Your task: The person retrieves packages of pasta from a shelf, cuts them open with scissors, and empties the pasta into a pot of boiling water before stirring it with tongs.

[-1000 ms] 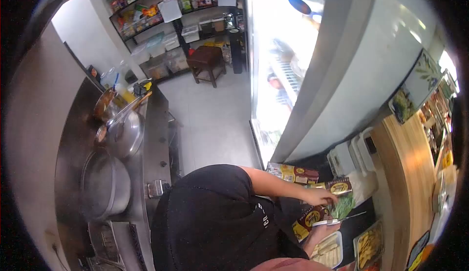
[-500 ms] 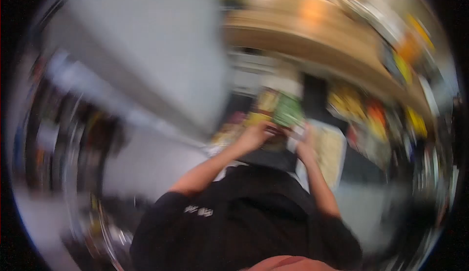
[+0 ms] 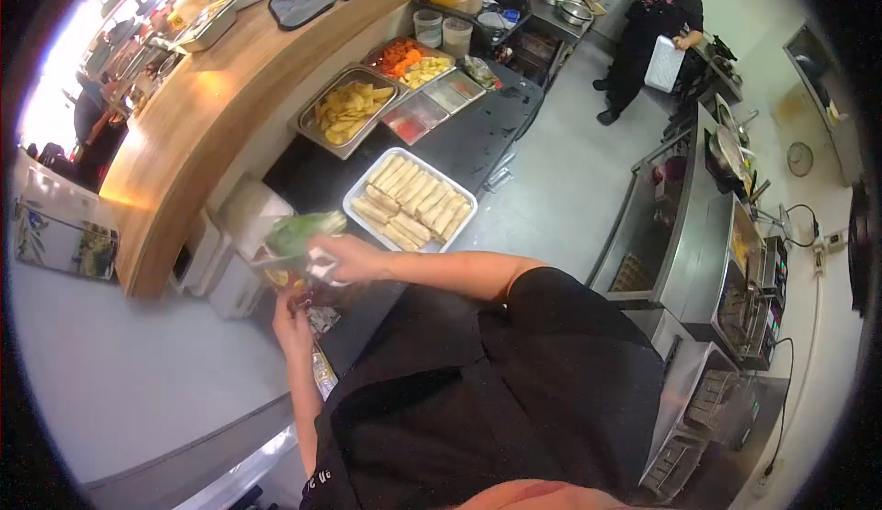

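My left hand reaches up at the counter's left part, fingers bent against a small dark red item whose kind I cannot make out. Just above it, my right hand is closed on a crumpled white piece of paper or cloth. Green leafy vegetables lie right beyond both hands, partly blurred. To the right of my right hand stands a white tray with rows of pale rolled pastries.
Behind the tray are a metal pan of yellow slices and a container of cut orange vegetables. A curved wooden ledge borders the counter. A co-worker stands up the aisle holding a white tray. Fryers line the right.
My view has swung to the right, bringing the aisle, fryers and co-worker into sight. Both hands are still close together near the green vegetables. The blur has mostly gone.
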{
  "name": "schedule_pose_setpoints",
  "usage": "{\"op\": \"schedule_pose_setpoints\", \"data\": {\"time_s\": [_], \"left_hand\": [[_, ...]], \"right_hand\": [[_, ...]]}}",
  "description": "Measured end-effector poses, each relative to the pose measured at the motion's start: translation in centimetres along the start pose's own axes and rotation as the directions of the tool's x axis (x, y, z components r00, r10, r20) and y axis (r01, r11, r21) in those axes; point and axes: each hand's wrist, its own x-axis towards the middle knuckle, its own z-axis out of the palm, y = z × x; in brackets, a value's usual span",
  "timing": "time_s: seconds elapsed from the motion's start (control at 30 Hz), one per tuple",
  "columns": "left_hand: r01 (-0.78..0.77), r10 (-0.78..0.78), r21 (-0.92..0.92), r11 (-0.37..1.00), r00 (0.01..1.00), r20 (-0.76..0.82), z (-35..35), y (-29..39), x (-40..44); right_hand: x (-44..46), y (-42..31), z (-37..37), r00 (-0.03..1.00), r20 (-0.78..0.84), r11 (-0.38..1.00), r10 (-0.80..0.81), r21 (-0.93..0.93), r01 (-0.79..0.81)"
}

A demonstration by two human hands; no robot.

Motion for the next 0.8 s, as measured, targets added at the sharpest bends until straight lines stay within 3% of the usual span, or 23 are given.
{"op": "schedule_pose_setpoints", "data": {"time_s": [0.07,0.17,0.23,0.3,0.33,0.37,0.4,0.43,0.47,0.5,0.63,0.77,0.8], "left_hand": [[-0.029,0.027,0.075,0.997,0.999,0.032,0.7,0.6,0.7],[-0.336,0.292,0.454,0.825,0.942,0.166,0.5,1.2,0.9],[-0.327,0.269,0.493,0.806,0.945,0.185,0.2,1.8,1.7],[-0.383,0.345,0.481,0.788,0.923,0.170,-0.8,1.2,2.3],[-0.324,0.306,0.506,0.799,0.944,0.122,-1.4,0.7,1.1],[-0.320,0.280,0.520,0.792,0.947,0.156,-1.4,0.7,1.3],[-0.336,0.278,0.529,0.779,0.942,0.189,-1.4,1.0,2.5],[-0.377,0.336,0.494,0.784,0.926,0.173,-1.3,0.7,2.5],[-0.402,0.346,0.501,0.766,0.916,0.205,-1.5,1.1,2.6],[-0.431,0.353,0.504,0.749,0.903,0.247,-1.5,1.5,2.7],[-0.525,0.435,0.473,0.708,0.851,0.293,-0.9,2.3,3.1],[-0.533,0.378,0.500,0.683,0.843,0.382,-0.5,3.7,3.3],[-0.556,0.394,0.498,0.665,0.828,0.399,-0.2,3.1,3.5]], "right_hand": [[-0.1,0.1,-0.6,1.000,0.008,1.000,0.019,0.000,-0.019],[0.4,1.7,1.2,0.995,-0.103,0.994,0.007,0.105,0.003],[0.9,4.2,2.4,0.995,-0.080,0.957,0.066,0.286,-0.040],[1.3,4.5,2.0,0.996,-0.045,0.962,0.082,0.265,-0.067],[1.1,1.7,0.7,0.996,-0.055,0.990,0.073,0.122,-0.066],[1.5,3.3,0.6,0.998,-0.052,0.980,-0.025,0.194,0.035],[1.4,3.1,-0.1,0.999,-0.021,0.929,0.045,0.368,-0.034],[0.9,3.1,-1.2,0.970,0.080,0.885,0.229,0.398,-0.242],[0.3,-0.6,-3.5,0.939,0.206,0.800,0.275,0.493,-0.342],[-0.2,-0.1,-5.2,0.880,0.242,0.849,0.408,0.253,-0.463],[-3.3,-0.5,-9.9,0.872,0.335,0.913,0.356,0.075,-0.401],[-5.9,2.7,-12.6,0.842,0.350,0.901,0.410,-0.013,-0.433],[-6.2,3.3,-12.9,0.886,0.301,0.926,0.354,-0.247,-0.286]]}}
